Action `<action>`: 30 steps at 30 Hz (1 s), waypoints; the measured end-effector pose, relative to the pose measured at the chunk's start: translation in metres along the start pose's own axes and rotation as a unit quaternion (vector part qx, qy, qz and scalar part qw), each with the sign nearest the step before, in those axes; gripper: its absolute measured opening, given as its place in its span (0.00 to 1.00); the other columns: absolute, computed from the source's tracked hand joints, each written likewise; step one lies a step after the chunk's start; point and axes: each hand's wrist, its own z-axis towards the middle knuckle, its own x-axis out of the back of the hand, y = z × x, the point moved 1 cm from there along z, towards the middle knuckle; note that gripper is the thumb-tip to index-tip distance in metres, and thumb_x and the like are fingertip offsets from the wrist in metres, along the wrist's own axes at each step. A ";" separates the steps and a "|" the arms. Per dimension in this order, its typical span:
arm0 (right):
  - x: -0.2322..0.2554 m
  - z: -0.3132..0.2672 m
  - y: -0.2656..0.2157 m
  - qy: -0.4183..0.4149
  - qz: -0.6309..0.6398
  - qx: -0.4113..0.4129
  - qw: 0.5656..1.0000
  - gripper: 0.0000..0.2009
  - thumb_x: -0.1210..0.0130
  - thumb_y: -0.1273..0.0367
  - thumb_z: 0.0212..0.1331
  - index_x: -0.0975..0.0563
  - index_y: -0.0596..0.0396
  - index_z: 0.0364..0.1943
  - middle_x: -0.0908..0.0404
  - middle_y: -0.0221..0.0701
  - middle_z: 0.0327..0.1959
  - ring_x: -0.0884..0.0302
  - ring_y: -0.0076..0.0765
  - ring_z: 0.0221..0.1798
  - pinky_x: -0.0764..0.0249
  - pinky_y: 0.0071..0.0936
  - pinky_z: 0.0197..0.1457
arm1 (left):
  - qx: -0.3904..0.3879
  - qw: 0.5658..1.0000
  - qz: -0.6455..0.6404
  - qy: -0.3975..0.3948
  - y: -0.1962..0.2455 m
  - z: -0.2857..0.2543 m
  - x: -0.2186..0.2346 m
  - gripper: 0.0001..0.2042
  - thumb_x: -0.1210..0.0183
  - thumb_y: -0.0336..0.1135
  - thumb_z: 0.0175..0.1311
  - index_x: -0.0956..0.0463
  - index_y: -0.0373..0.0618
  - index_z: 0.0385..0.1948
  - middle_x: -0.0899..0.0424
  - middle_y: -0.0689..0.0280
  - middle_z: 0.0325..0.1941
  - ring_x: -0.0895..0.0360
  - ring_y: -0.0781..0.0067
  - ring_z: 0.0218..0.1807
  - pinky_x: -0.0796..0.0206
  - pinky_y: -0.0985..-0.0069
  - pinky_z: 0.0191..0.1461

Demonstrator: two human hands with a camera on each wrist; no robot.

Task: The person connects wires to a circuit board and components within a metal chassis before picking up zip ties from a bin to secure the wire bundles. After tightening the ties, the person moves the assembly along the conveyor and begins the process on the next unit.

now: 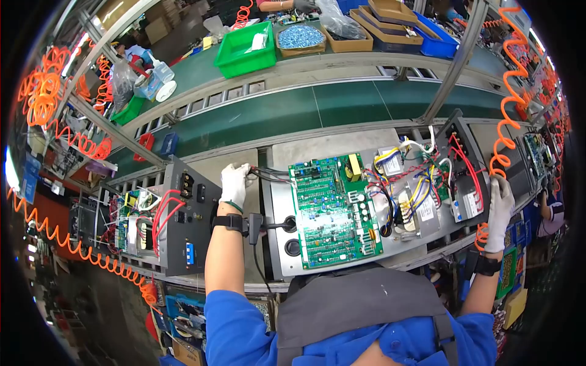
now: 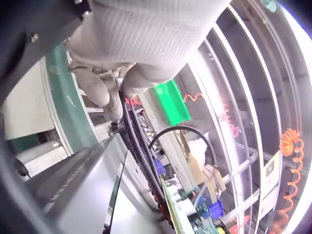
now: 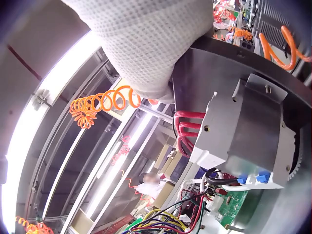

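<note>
1. Left grip (image 1: 235,186) (white-gloved): pinching a bundle of black and red leads (image 1: 271,177) between thumb and fingers, just off the board's upper left corner.
2. Leads run from the left grip down to the edge of the green circuit board (image 1: 329,210), per left wrist view.
3. Board: flat on the left-middle part of the metal chassis (image 1: 292,266), component side up, yellow transformer (image 1: 353,168) near its top right. Chassis sits between the two arms.
4. Right grip (image 1: 502,213) (white-gloved): against the edge of the dark end panel (image 3: 204,73) at the chassis' right end. Fingertips partly hidden; can't tell if they curl round anything.
5. Orange coiled hose (image 1: 499,161) hangs right at the right grip's fingers; can't tell if they touch.
6. Right of board: yellow, blue and white wiring (image 1: 421,189), then thick red cables (image 1: 467,165) at the end panel.
7. Chassis lies over grey plates (image 1: 332,143) on the roller line. Second unit (image 1: 173,244), panel upright, stands to the left, near the left grip.
8. Behind: green conveyor belt (image 1: 281,116); beyond it the far worktop (image 1: 192,67) with a green bin (image 1: 247,64) on it.
</note>
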 end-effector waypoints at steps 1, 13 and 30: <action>0.000 -0.006 -0.017 0.002 0.001 0.004 1.000 0.13 0.50 0.70 0.68 0.24 0.66 0.50 0.21 0.31 0.43 0.27 0.21 0.44 0.31 0.20 0.50 | -0.003 1.000 -0.004 0.001 0.005 0.000 -0.001 0.20 0.41 0.31 0.63 0.32 0.31 0.54 0.18 0.62 0.38 0.20 0.78 0.27 0.31 0.84 0.27; -0.293 -0.121 -0.310 -0.465 0.106 0.374 0.795 0.26 0.47 0.59 0.58 0.31 0.65 0.55 0.23 0.53 0.48 0.25 0.58 0.53 0.29 0.45 0.56 | 0.004 0.887 -0.427 -0.177 0.012 -0.048 -0.003 0.11 0.43 0.29 0.68 0.27 0.39 0.48 0.19 0.57 0.47 0.24 0.76 0.34 0.29 0.81 0.40; -0.249 -0.051 -0.294 -0.489 0.185 0.232 0.820 0.22 0.45 0.61 0.61 0.27 0.60 0.54 0.19 0.45 0.39 0.19 0.48 0.41 0.25 0.38 0.44 | -0.010 0.888 -0.292 -0.354 0.070 -0.051 -0.048 0.14 0.39 0.34 0.65 0.28 0.40 0.48 0.20 0.63 0.42 0.26 0.79 0.32 0.33 0.81 0.38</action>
